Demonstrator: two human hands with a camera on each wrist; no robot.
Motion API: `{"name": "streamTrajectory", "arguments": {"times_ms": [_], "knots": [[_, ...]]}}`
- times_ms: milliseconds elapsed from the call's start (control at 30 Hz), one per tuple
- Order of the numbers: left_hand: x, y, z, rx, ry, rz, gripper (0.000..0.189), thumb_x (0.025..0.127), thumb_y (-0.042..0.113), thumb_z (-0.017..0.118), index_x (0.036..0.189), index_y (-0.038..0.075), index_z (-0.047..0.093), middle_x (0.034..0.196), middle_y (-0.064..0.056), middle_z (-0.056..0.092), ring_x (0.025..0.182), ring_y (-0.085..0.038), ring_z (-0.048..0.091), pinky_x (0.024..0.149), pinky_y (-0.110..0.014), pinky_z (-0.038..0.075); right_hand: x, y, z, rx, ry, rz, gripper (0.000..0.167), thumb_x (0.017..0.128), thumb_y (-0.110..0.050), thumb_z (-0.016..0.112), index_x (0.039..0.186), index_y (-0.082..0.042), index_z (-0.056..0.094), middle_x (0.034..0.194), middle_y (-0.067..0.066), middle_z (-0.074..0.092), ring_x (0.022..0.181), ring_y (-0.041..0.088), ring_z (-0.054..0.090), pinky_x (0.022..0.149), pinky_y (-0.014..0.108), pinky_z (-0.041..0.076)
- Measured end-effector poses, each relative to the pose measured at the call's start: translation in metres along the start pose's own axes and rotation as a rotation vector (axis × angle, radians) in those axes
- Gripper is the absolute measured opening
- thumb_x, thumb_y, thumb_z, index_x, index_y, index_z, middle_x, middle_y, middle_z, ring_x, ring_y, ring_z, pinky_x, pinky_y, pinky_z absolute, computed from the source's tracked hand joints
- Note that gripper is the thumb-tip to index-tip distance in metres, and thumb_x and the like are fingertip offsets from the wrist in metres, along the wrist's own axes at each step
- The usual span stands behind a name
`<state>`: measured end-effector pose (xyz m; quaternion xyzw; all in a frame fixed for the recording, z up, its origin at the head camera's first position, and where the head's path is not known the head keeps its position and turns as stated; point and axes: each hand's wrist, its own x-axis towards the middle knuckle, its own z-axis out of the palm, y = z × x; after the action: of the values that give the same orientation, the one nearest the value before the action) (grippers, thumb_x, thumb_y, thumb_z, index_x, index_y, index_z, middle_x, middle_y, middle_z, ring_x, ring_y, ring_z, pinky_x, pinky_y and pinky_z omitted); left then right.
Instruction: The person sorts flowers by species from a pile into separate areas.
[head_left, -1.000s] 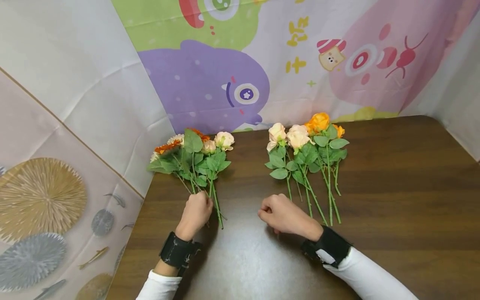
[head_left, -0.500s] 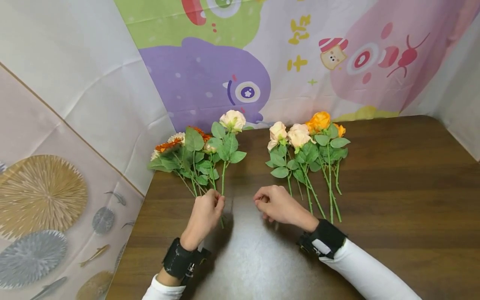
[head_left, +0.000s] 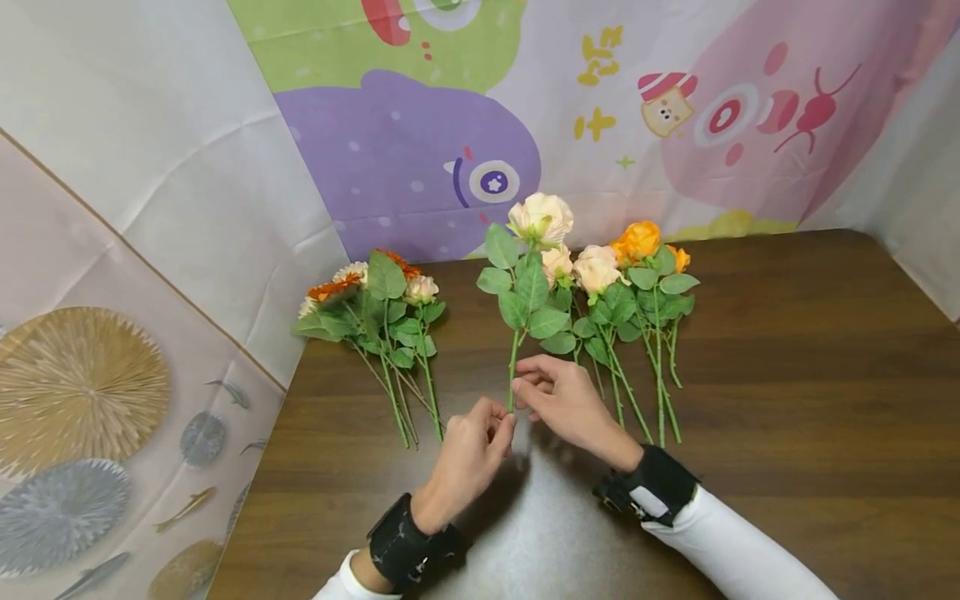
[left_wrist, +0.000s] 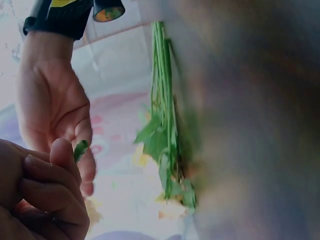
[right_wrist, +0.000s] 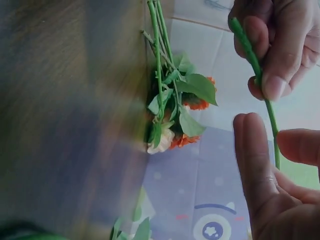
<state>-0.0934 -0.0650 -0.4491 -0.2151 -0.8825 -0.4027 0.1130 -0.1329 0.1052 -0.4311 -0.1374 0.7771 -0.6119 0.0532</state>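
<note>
From the head I look forward and down across the table [head_left: 787, 375] to the far backdrop [head_left: 420, 175]; my two wrist views, close and tipped sideways, share the green stem [right_wrist: 272, 117].

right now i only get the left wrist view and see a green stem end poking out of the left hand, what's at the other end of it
Observer: A cream rose bloom tops that stem, as the head view shows.
Operator: is the right hand pinching the stem too
Observer: Not closed on it: in the right wrist view the stem passes between its thumb and extended fingers; I can't tell whether the thumb touches.
Operator: ok, any other flowers ahead of the left hand, off to its left
Observer: Yes, the head view shows a bunch lying there, with orange flowers in it.
</note>
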Motion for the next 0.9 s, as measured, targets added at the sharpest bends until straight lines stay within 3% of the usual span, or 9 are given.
{"name": "streamTrajectory", "arguments": {"times_ms": [200, 333, 433, 633, 900], "knots": [[0.000, 0.004, 0.011, -0.001, -0.039, 0.064, 0.006, 0.095, 0.003, 0.063, 0.091, 0.004, 0.058, 0.059, 0.003, 0.062, 0.047, 0.002, 0.048, 0.044, -0.011, 0.034, -0.004, 0.000, -0.007, 0.025, 0.088, 0.015, 0.024, 0.093, -0.007, 0.066, 0.113, 0.007, 0.065, 0.094, 0.021, 0.071, 0.070, 0.021, 0.071, 0.062, 0.042, 0.058], [-0.001, 0.004, 0.012, 0.007, -0.084, 0.090, 0.004, 0.096, 0.006, 0.063, 0.095, 0.002, 0.061, 0.061, 0.002, 0.064, 0.050, -0.002, 0.054, 0.046, -0.011, 0.036, -0.004, 0.004, -0.018, -0.018, 0.105, 0.042, 0.022, 0.093, -0.005, 0.066, 0.111, 0.007, 0.067, 0.091, 0.022, 0.072, 0.067, 0.024, 0.071, 0.060, 0.037, 0.058], [-0.003, 0.002, 0.009, 0.017, -0.107, 0.097, 0.004, 0.096, 0.005, 0.063, 0.096, 0.001, 0.063, 0.060, 0.003, 0.062, 0.050, 0.001, 0.050, 0.046, -0.011, 0.036, -0.004, 0.008, -0.031, -0.081, 0.104, 0.079, 0.021, 0.093, -0.005, 0.065, 0.110, 0.007, 0.067, 0.088, 0.020, 0.072, 0.066, 0.025, 0.071, 0.061, 0.039, 0.059], [-0.008, -0.008, -0.001, 0.051, -0.071, 0.102, 0.003, 0.094, 0.000, 0.062, 0.093, 0.001, 0.065, 0.057, 0.006, 0.057, 0.048, 0.007, 0.038, 0.044, -0.011, 0.032, 0.001, 0.016, -0.061, -0.199, 0.079, 0.127, 0.021, 0.093, -0.004, 0.064, 0.109, 0.011, 0.067, 0.085, 0.019, 0.072, 0.062, 0.018, 0.068, 0.061, 0.039, 0.059], [-0.012, -0.015, -0.007, 0.086, -0.048, 0.072, 0.007, 0.090, -0.001, 0.063, 0.091, 0.004, 0.066, 0.057, 0.008, 0.054, 0.047, 0.008, 0.035, 0.043, -0.011, 0.031, 0.011, 0.035, -0.086, -0.274, 0.020, 0.185, 0.024, 0.094, -0.003, 0.061, 0.112, 0.014, 0.064, 0.085, 0.019, 0.072, 0.059, 0.016, 0.067, 0.059, 0.039, 0.058]]}}
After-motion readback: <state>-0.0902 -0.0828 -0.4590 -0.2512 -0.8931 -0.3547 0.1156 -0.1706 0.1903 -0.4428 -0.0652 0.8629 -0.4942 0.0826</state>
